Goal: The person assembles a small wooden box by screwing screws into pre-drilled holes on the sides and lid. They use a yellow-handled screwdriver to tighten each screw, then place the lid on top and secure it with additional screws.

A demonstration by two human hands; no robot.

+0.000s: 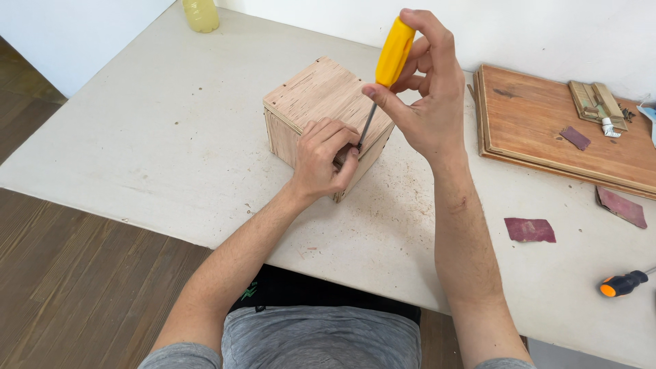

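Note:
A plywood box (316,98) stands on the pale table (171,137). My right hand (424,89) grips a screwdriver with a yellow handle (394,51), held nearly upright, its metal shaft pointing down at the box's near top corner. My left hand (324,160) rests against that corner of the box, fingertips pinched around the screwdriver's tip. Whatever sits under the tip is hidden by my fingers.
A brown wooden board (540,130) lies at the right with small wooden pieces and a dark sandpaper scrap on it. Two reddish sandpaper pieces (529,230) and an orange-and-black screwdriver (622,283) lie near the right edge. A yellowish bottle (201,15) stands at the far edge.

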